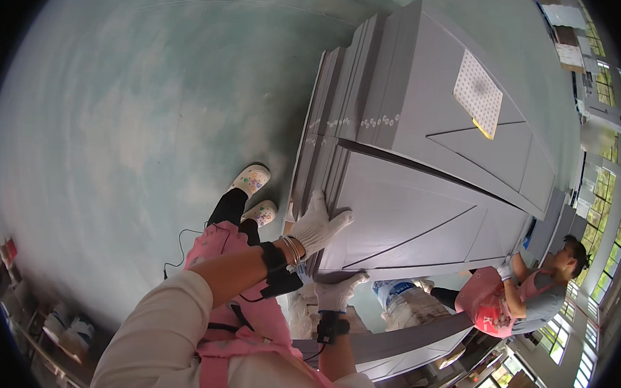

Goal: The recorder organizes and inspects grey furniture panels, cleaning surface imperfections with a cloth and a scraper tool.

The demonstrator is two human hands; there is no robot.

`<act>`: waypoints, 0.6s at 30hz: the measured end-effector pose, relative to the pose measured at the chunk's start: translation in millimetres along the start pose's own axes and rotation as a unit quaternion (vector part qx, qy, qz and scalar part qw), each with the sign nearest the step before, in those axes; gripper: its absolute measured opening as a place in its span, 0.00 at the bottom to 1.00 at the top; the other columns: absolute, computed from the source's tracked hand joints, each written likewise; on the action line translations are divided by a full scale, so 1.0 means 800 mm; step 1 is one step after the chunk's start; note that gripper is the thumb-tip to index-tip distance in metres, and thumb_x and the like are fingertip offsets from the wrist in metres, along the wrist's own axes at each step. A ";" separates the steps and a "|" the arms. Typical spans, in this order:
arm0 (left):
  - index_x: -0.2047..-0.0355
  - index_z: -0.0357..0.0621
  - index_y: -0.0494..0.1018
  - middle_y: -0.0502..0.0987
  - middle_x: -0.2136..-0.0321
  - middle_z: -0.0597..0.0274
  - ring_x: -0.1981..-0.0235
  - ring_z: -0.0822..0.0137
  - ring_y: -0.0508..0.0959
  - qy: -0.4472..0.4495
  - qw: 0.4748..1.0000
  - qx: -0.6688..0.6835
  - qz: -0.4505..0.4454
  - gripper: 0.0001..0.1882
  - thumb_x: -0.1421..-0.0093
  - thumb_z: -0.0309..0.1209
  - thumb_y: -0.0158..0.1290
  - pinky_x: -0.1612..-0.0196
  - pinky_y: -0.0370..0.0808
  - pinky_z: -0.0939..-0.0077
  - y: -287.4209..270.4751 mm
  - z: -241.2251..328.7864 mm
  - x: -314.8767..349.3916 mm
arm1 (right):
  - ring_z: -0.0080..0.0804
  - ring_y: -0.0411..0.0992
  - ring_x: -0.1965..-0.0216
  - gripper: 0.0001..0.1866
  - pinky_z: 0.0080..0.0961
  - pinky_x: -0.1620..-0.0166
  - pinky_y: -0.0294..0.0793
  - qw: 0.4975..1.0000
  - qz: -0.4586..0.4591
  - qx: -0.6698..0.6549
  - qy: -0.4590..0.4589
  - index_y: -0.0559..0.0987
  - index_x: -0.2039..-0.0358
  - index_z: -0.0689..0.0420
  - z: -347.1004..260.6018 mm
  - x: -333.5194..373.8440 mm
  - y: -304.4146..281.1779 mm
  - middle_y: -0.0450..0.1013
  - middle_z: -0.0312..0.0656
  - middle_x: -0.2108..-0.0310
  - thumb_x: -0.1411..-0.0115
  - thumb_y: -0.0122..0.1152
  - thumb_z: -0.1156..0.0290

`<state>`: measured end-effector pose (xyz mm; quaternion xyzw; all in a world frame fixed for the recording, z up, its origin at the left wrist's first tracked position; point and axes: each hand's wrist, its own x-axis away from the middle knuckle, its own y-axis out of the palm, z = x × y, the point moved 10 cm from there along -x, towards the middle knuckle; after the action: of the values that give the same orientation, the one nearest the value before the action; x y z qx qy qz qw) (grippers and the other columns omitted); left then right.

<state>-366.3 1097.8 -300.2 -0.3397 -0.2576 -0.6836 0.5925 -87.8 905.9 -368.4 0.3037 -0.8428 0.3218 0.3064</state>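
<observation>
A large grey panel [407, 220] with thin diagonal grooves lies on top of a stack of similar panels. My left hand [316, 226], in a white knit glove, grips its near edge, thumb over the top face and fingers along the side. At the near corner my right hand [337, 294], gloved too, holds the same panel with its thumb stretched along the edge; its other fingers are partly hidden. Across from me a co-worker's gloved hand [504, 269] is at the panel's far end.
Beside it stands another grey panel stack [463, 96], with a white dotted sheet [478, 94] on top. Wrapped bundles [406, 304] and more grey panels [414, 350] are to the right of my legs. My clogs [251, 180] stand on the green floor [139, 115].
</observation>
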 end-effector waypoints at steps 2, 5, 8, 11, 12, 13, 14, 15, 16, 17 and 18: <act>0.36 0.24 0.40 0.58 0.41 0.25 0.43 0.37 0.68 0.000 1.000 -0.002 0.011 0.57 0.45 0.62 0.52 0.43 0.67 0.57 -0.004 0.000 -0.003 | 0.35 0.59 0.42 0.48 0.39 0.38 0.61 1.000 -0.024 -0.009 0.001 0.61 0.38 0.53 -0.005 -0.001 0.010 0.59 0.37 0.39 0.46 0.46 0.25; 0.36 0.24 0.40 0.56 0.40 0.26 0.42 0.38 0.67 0.005 1.000 0.014 0.013 0.57 0.45 0.61 0.53 0.42 0.67 0.58 -0.007 -0.004 -0.006 | 0.34 0.61 0.46 0.43 0.40 0.40 0.63 0.988 -0.004 -0.112 0.108 0.65 0.44 0.54 -0.048 0.074 0.058 0.62 0.37 0.43 0.44 0.46 0.27; 0.33 0.30 0.38 0.64 0.45 0.25 0.43 0.38 0.70 0.019 1.000 0.009 0.013 0.58 0.45 0.63 0.51 0.40 0.64 0.60 -0.012 0.004 -0.004 | 0.35 0.62 0.46 0.41 0.43 0.42 0.65 0.980 -0.038 -0.119 0.152 0.66 0.47 0.53 -0.053 0.085 0.068 0.62 0.39 0.45 0.43 0.47 0.28; 0.32 0.33 0.36 0.66 0.45 0.25 0.42 0.40 0.70 -0.007 1.000 0.002 -0.006 0.60 0.46 0.64 0.50 0.36 0.58 0.63 -0.016 0.007 0.001 | 0.38 0.62 0.46 0.40 0.45 0.43 0.66 0.970 -0.083 -0.134 0.184 0.66 0.48 0.52 -0.054 0.087 0.080 0.62 0.41 0.45 0.43 0.47 0.28; 0.32 0.33 0.36 0.64 0.43 0.26 0.41 0.40 0.68 -0.010 1.000 0.006 -0.010 0.60 0.46 0.65 0.50 0.35 0.57 0.64 -0.017 0.009 0.002 | 0.39 0.63 0.47 0.40 0.45 0.44 0.66 0.970 -0.081 -0.132 0.185 0.66 0.48 0.52 -0.055 0.083 0.077 0.63 0.42 0.46 0.44 0.48 0.28; 0.32 0.34 0.35 0.62 0.42 0.26 0.39 0.41 0.66 -0.013 1.000 0.011 -0.015 0.60 0.46 0.65 0.50 0.34 0.56 0.66 -0.017 0.009 0.004 | 0.40 0.63 0.47 0.40 0.46 0.44 0.67 0.971 -0.079 -0.131 0.186 0.67 0.49 0.52 -0.055 0.078 0.075 0.63 0.42 0.46 0.44 0.48 0.28; 0.31 0.34 0.35 0.60 0.40 0.27 0.38 0.41 0.64 -0.006 1.000 0.017 -0.014 0.60 0.46 0.65 0.49 0.34 0.56 0.66 -0.017 0.008 0.003 | 0.40 0.64 0.49 0.39 0.46 0.45 0.68 0.970 -0.077 -0.130 0.191 0.67 0.50 0.51 -0.056 0.079 0.076 0.64 0.42 0.48 0.44 0.48 0.28; 0.31 0.35 0.34 0.58 0.39 0.27 0.36 0.42 0.62 0.002 1.000 0.022 -0.013 0.59 0.45 0.65 0.49 0.34 0.56 0.67 -0.017 0.006 0.002 | 0.40 0.64 0.51 0.39 0.45 0.46 0.69 0.969 -0.075 -0.129 0.197 0.68 0.51 0.51 -0.056 0.080 0.078 0.65 0.41 0.50 0.44 0.48 0.28; 0.31 0.35 0.35 0.56 0.38 0.27 0.35 0.42 0.60 0.001 0.999 0.040 -0.017 0.56 0.43 0.64 0.48 0.34 0.56 0.67 -0.017 0.001 -0.001 | 0.40 0.65 0.52 0.38 0.45 0.47 0.69 0.968 -0.073 -0.128 0.202 0.68 0.52 0.51 -0.055 0.080 0.079 0.66 0.40 0.51 0.44 0.49 0.28; 0.31 0.36 0.36 0.54 0.37 0.27 0.34 0.42 0.57 0.001 0.998 0.056 -0.021 0.54 0.40 0.62 0.46 0.34 0.56 0.67 -0.020 0.000 -0.005 | 0.39 0.65 0.54 0.37 0.44 0.48 0.70 0.968 -0.067 -0.122 0.207 0.68 0.53 0.50 -0.053 0.075 0.072 0.67 0.40 0.53 0.44 0.49 0.28; 0.31 0.36 0.37 0.52 0.36 0.28 0.33 0.42 0.55 0.001 0.997 0.072 -0.026 0.51 0.38 0.60 0.44 0.34 0.56 0.67 -0.022 -0.003 -0.011 | 0.39 0.65 0.55 0.37 0.43 0.49 0.70 0.968 -0.061 -0.118 0.212 0.69 0.54 0.50 -0.049 0.067 0.062 0.67 0.39 0.56 0.44 0.48 0.28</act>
<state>-383.0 1104.7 -307.4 -0.2884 -0.3147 -0.6786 0.5977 -144.1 947.3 -324.1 0.2411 -0.7707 0.2582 0.5303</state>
